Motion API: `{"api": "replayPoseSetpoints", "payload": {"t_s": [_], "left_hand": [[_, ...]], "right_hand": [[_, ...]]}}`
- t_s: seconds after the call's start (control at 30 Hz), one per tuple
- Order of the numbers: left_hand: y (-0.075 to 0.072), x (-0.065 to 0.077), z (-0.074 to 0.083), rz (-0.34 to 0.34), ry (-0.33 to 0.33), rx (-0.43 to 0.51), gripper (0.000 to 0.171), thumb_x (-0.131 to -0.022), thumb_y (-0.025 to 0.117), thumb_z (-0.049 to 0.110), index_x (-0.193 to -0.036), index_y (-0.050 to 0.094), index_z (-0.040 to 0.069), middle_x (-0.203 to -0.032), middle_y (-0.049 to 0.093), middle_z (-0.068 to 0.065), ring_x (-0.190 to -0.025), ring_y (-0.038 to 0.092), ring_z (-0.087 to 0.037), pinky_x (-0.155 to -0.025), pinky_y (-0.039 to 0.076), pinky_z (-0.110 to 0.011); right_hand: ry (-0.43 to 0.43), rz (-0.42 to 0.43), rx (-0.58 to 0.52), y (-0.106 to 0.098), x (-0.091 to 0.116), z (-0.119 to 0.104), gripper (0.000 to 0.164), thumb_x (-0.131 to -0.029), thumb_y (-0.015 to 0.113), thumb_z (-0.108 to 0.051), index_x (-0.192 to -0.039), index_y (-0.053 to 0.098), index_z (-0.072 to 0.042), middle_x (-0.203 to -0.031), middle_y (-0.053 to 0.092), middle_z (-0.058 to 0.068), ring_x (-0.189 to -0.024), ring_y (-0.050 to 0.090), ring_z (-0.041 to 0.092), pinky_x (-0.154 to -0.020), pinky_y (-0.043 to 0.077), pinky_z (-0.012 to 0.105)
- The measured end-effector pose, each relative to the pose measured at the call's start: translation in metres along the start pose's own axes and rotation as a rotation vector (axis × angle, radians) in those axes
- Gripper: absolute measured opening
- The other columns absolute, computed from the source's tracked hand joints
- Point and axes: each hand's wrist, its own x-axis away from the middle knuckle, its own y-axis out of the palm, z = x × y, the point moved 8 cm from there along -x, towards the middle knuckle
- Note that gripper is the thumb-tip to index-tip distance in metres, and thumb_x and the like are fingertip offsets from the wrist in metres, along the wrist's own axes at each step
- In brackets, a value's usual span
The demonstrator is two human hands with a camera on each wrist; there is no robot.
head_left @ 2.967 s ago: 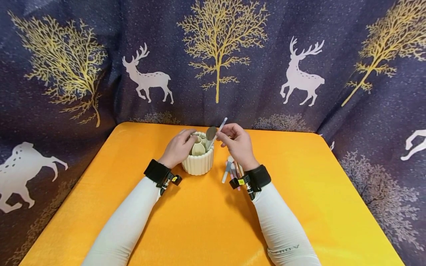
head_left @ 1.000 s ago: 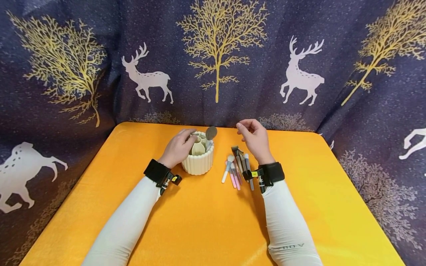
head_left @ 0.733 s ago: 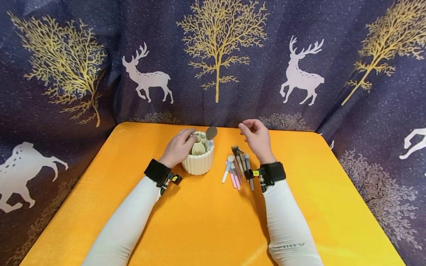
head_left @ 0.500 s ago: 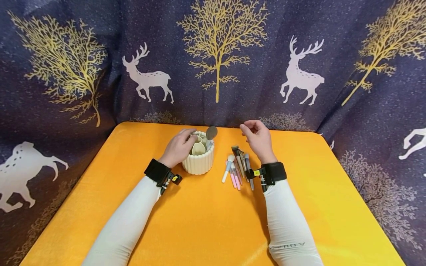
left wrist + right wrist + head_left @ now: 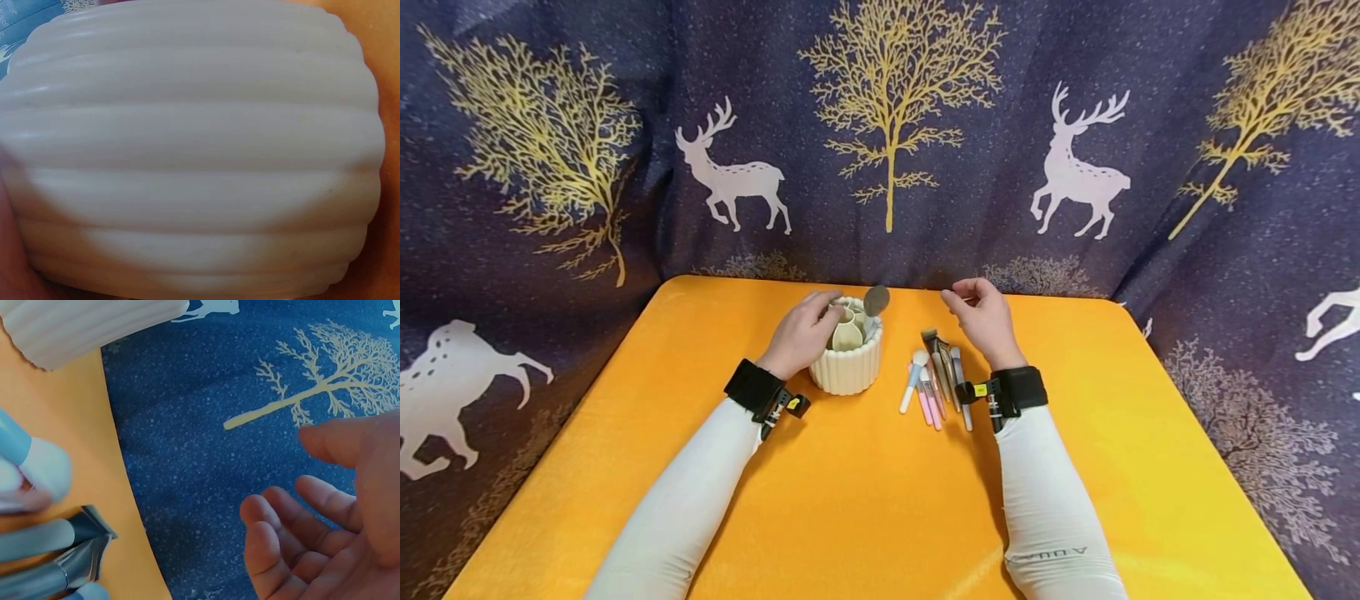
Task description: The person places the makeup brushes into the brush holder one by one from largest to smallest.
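A cream ribbed makeup brush holder [image 5: 846,372] with inner compartments stands left of centre; its ribbed wall [image 5: 187,137] fills the left wrist view. My left hand [image 5: 801,335] grips its left side, thumb near the rim. From the holder's right side rises a brush with a large dark round head [image 5: 877,300]. My right hand [image 5: 987,327] hovers to the right, fingers loosely bent and holding nothing, as the right wrist view confirms. Below it lie several makeup brushes: a white-and-blue one [image 5: 913,383], pink-handled ones [image 5: 927,402] and dark-headed ones [image 5: 934,348].
An orange cloth [image 5: 865,500] covers the table. Behind the table's far edge hangs a dark blue curtain [image 5: 970,208] printed with deer and trees. The loose brushes lie between the holder and my right forearm [image 5: 1052,492].
Three seconds ago my right hand pinched a slim brush at the holder; it has since let go and moved right, then dipped slightly. My left hand stays on the holder.
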Motion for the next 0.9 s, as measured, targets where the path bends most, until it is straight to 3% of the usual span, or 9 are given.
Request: {"api": "replayPoseSetpoints", "payload": {"t_s": [0.27,0.67,0.9], "left_hand": [[0.0,-0.001,-0.001,0.001,0.004,-0.001,0.055,-0.119,0.046,0.04,-0.163,0.056,0.008,-0.161,0.057,-0.015,-0.149,0.054,-0.037,-0.125,0.041,-0.057],[0.001,-0.001,0.0,-0.004,0.008,-0.012,0.056,-0.119,0.046,0.041,-0.163,0.057,0.008,-0.161,0.058,-0.015,-0.149,0.054,-0.036,-0.125,0.041,-0.057],[0.0,-0.002,0.001,0.012,0.022,-0.004,0.052,-0.119,0.048,0.037,-0.16,0.059,0.007,-0.158,0.06,-0.015,-0.146,0.057,-0.036,-0.123,0.043,-0.056]], "right_hand": [[0.065,-0.059,0.128,0.003,-0.003,0.016,0.043,-0.11,0.073,-0.035,-0.137,0.064,-0.002,-0.127,0.066,0.019,-0.113,0.065,0.038,-0.09,0.054,0.047],[0.137,-0.131,0.262,0.005,-0.004,0.033,0.055,-0.109,0.072,-0.038,-0.143,0.061,0.004,-0.129,0.065,0.023,-0.109,0.062,0.039,-0.088,0.051,0.048],[0.208,-0.229,0.303,0.006,-0.002,0.042,0.06,-0.109,0.071,-0.038,-0.149,0.058,0.005,-0.132,0.065,0.024,-0.112,0.065,0.04,-0.091,0.054,0.052]]}}
